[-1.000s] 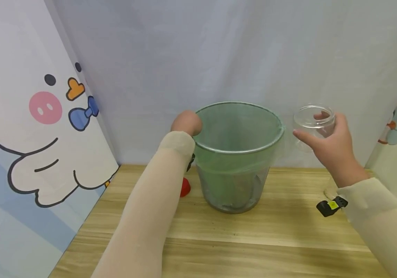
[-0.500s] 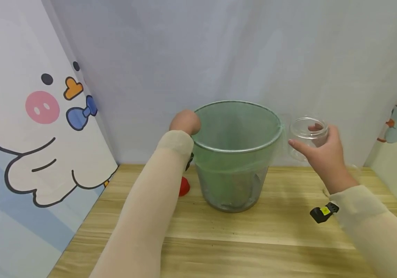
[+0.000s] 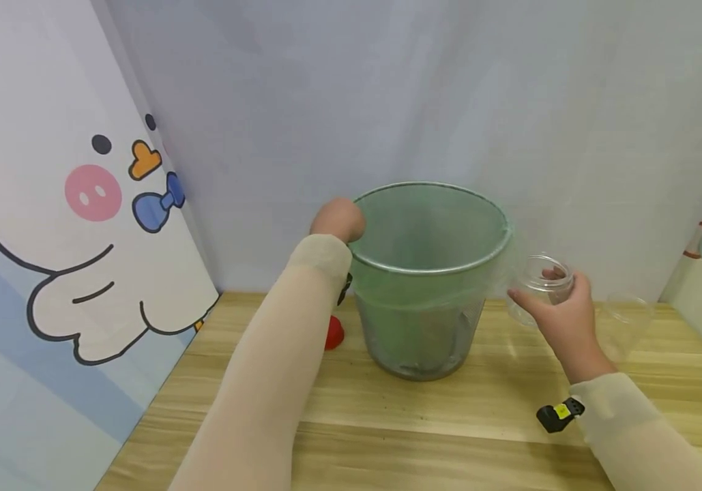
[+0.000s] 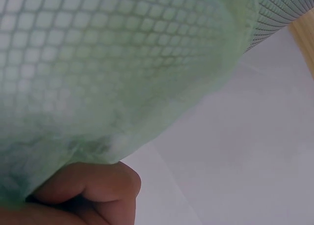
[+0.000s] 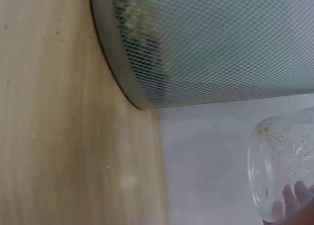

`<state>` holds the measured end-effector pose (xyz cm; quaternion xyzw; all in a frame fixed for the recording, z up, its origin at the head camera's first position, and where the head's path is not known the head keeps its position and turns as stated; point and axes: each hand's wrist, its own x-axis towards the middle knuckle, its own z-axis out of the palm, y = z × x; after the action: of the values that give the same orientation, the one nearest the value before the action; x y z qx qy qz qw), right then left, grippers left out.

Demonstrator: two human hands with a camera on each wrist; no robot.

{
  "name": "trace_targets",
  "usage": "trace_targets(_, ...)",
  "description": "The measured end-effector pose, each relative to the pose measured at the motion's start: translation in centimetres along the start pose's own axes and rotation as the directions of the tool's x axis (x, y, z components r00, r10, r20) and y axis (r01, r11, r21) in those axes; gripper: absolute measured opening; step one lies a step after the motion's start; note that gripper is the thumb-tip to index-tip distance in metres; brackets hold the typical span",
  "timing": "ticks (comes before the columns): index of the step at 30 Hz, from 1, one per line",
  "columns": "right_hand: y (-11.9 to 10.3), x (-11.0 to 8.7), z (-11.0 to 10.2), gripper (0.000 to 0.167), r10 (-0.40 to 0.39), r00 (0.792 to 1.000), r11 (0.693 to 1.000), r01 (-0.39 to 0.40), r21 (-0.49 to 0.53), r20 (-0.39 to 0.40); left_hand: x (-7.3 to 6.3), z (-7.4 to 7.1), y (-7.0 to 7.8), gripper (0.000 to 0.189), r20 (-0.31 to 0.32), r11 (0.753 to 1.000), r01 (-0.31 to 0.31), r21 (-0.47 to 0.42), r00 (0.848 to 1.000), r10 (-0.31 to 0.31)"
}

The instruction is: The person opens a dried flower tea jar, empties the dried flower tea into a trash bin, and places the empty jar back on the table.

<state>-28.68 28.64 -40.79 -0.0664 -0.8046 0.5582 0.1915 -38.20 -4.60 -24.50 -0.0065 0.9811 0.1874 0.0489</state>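
Note:
A mesh wastebasket (image 3: 415, 351) stands on the wooden table, lined with a thin green plastic bag (image 3: 430, 286) folded over its rim. At the basket's left rim is my left hand (image 3: 340, 218); in the left wrist view its curled fingers (image 4: 105, 183) pinch the bag's loose edge. My right hand (image 3: 562, 320) grips a clear jar (image 3: 541, 276), without a lid and mouth up, to the right of the basket. Small brown specks cling to the inside of the jar (image 5: 284, 146) in the right wrist view. Dark and yellowish bits show through the mesh near the basket's base.
A red object (image 3: 334, 334) sits left of the basket, partly behind my left sleeve. Beyond my right wrist stands a clear cup (image 3: 627, 317). A pale cloth wall (image 3: 277, 123) backs the table, with a cartoon-printed panel (image 3: 93, 245) on the left. Crumbs dot the tabletop (image 5: 59, 97).
My right hand has lowered the jar from about rim height toward the table, bringing the clear cup behind it into view. The left hand keeps its place at the rim.

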Motion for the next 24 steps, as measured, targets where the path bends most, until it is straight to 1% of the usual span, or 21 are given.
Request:
trace_targets(5,1.3,-0.4,0.6,0.096,0.007,1.000,0.999,-0.006,0.042,-0.013,-0.3,-0.1,0.1,0.041,0.014,1.000,-0.005,-0.001,1.000,0.005)
trace_targets(8,2.2,-0.3,1.0,0.096,0.026,0.999,0.996,-0.024,0.083,-0.025,-0.2,0.0,0.1,0.042,0.004,1.000,-0.003,-0.020,1.000,0.003)
trace_targets(11,3.2,-0.1,1.6,0.098,0.047,0.998,0.994,-0.044,0.101,-0.031,-0.2,0.1,0.1,0.041,-0.008,0.999,0.001,-0.033,1.000,-0.001)
trace_targets(14,4.3,-0.1,2.0,0.099,0.064,0.998,0.992,-0.061,0.106,-0.026,-0.4,0.1,0.1,0.040,-0.013,1.000,-0.005,-0.020,1.000,0.005)
trace_targets(18,5.6,-0.2,2.2,0.099,0.076,0.997,0.990,-0.072,0.120,-0.023,-0.5,0.1,0.3,0.040,-0.001,1.000,-0.012,-0.021,1.000,0.012)
trace_targets(24,6.6,-0.3,2.3,0.098,0.092,0.995,0.988,-0.088,0.127,-0.027,-0.5,0.2,0.4,0.040,0.003,1.000,-0.003,-0.031,1.000,0.003)
